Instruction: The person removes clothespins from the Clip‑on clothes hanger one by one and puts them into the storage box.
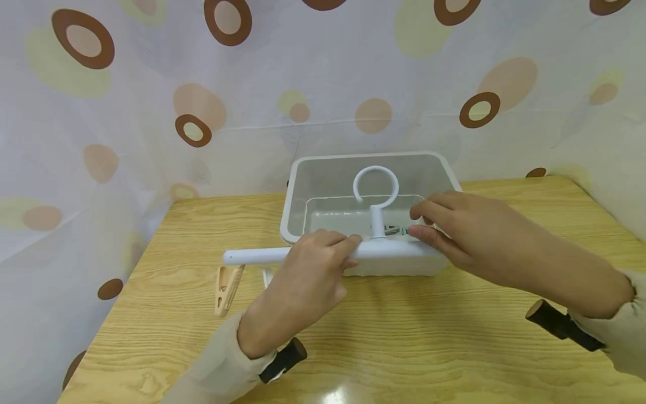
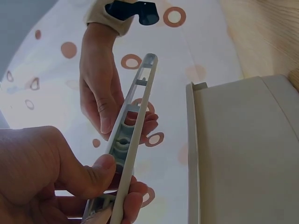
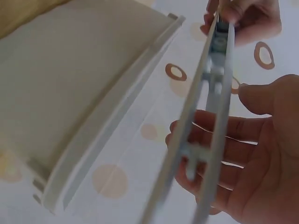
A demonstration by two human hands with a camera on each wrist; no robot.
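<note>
A white plastic hanger bar (image 1: 262, 256) with a round hook (image 1: 375, 168) stands level in front of a tub, hook upward. My left hand (image 1: 315, 275) grips the bar left of the hook, thumb on one side and fingers on the other. My right hand (image 1: 464, 227) is near the bar's right part, its fingers spread and the thumb apart. In the right wrist view, the right fingers (image 3: 229, 175) reach behind the bar, whose hollow underside shows ribs. Under the bar's left end is a beige clothespin (image 1: 227, 290), with a small white piece (image 1: 267, 277) beside it.
A pale grey plastic tub (image 1: 323, 168) stands at the back of the wooden table (image 1: 404, 342). Inside it lie a few small clips (image 1: 391, 229), partly hidden by the bar. A patterned curtain (image 1: 313, 73) hangs behind the table.
</note>
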